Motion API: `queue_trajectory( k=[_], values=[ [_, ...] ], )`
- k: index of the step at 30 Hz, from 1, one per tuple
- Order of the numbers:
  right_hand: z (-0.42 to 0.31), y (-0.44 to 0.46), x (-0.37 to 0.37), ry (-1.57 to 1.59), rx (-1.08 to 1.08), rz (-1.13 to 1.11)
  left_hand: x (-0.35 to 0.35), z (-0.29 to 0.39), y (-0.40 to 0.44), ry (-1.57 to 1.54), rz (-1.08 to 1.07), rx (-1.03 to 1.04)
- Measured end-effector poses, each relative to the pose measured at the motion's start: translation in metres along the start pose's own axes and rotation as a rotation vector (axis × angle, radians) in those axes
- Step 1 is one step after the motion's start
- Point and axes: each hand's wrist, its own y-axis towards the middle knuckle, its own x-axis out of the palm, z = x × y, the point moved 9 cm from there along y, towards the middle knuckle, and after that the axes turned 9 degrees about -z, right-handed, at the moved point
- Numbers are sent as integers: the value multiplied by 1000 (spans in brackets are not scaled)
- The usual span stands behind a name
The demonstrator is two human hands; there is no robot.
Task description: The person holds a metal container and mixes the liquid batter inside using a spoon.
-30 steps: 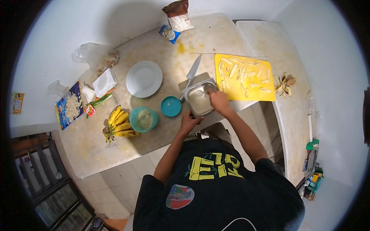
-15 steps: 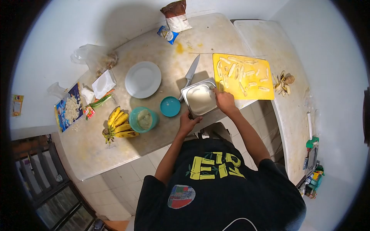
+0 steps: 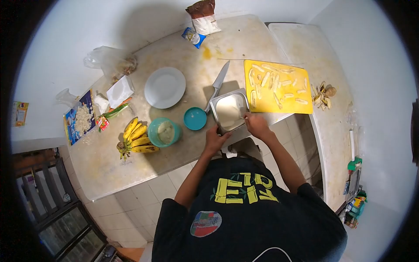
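Note:
A square metal container point(image 3: 240, 95) holds a cream-coloured batter point(image 3: 228, 110) and stands at the table's front edge. My left hand point(image 3: 216, 139) is closed on its near left corner, steadying it. At the container's right rim, my right hand point(image 3: 257, 125) is closed in a pinch. A thin pale piece shows at its fingertips over the batter, too small to name. Behind the container lies a knife point(image 3: 221, 77), its blade pointing away. A yellow cutting board point(image 3: 290, 107) with several banana slices point(image 3: 276, 82) lies to the right.
To the left are a teal lid point(image 3: 195, 118), a teal tub point(image 3: 152, 131), a bunch of bananas point(image 3: 139, 137) and a white plate point(image 3: 165, 87). Peels point(image 3: 324, 96) lie right of the board. Flour-like bags point(image 3: 204, 19) stand at the back.
My right hand has moved toward me along the container's right rim. My left hand keeps hold of the near left corner. The whole view has shifted slightly.

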Motion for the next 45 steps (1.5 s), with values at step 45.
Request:
queue_trajectory(
  k=[45],
  values=[
    [2,20,-24,-39,-245,-34,-37,41,31,-178,-49,84]
  ],
)
